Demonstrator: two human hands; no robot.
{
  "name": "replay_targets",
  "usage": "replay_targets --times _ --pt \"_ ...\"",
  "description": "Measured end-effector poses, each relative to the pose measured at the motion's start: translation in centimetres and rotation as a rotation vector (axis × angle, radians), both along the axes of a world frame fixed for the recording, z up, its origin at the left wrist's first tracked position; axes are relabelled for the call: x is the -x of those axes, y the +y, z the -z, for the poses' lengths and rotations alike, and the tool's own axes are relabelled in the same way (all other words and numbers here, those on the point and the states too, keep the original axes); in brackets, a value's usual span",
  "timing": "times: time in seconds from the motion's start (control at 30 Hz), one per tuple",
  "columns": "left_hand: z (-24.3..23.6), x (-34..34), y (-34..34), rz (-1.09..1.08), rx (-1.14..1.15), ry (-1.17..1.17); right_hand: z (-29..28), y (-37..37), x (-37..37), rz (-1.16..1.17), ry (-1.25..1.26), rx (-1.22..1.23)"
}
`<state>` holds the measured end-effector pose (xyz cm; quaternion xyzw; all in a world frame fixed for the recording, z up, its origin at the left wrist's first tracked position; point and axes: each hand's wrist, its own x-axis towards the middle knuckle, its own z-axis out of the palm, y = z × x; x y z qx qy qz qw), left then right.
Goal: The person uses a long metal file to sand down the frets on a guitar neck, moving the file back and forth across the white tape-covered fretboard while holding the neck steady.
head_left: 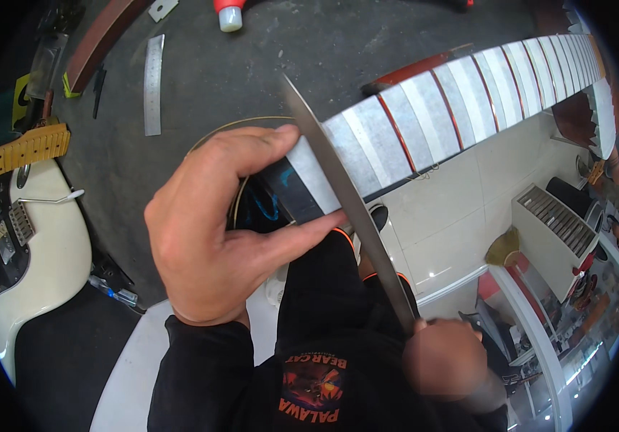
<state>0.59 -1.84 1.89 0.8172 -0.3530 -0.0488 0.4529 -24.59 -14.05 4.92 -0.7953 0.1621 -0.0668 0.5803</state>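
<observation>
A long guitar neck lies at a slant, its fingerboard covered with pale tape strips and reddish-brown lines showing between them. My left hand grips its near end, forefinger on the far edge and thumb on the near edge. Across the neck, right beside those fingertips, rests a long flat metal blade; whether it is a saw or a file I cannot tell. The blade's lower end is in my right hand, which is closed and partly blurred. A thin brass-coloured wire curves behind my left hand.
On the grey worktop lie a steel ruler and a red bottle with a whitish cap. A cream electric guitar body is at the left. To the right, over the tiled floor, stand a slotted box and a broom.
</observation>
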Motion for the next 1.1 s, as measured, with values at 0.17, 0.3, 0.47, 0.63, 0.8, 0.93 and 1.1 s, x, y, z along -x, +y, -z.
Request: replay_targets --times 0.17,0.3,0.47,0.63,0.8,0.93,1.1 --pt "0.2 0.0 -0.6 0.026 0.009 0.031 -1.2 0.0 2.8 -0.011 0.057 0.075" --pt "-0.3 -0.4 -0.2 0.039 0.0 0.04 -1.0 -1.1 -7.6 0.017 0.059 0.036" --pt "-0.3 -0.3 0.6 0.01 0.014 0.128 0.0 -1.1 -8.4 0.038 -0.001 -0.042" --pt "0.0 0.3 -0.2 0.012 0.013 0.127 -0.8 -0.7 2.6 0.012 0.038 0.0" --pt "0.0 0.0 0.0 0.004 -0.015 0.1 -1.0 -1.3 -3.8 0.023 0.083 -0.028" --pt "-0.7 -0.7 0.9 0.046 -0.052 0.113 -0.3 -1.7 -12.0 0.077 -0.018 -0.041" --pt "0.2 -0.7 0.9 0.059 -0.021 0.173 0.1 -0.4 -3.8 0.068 0.038 -0.044"
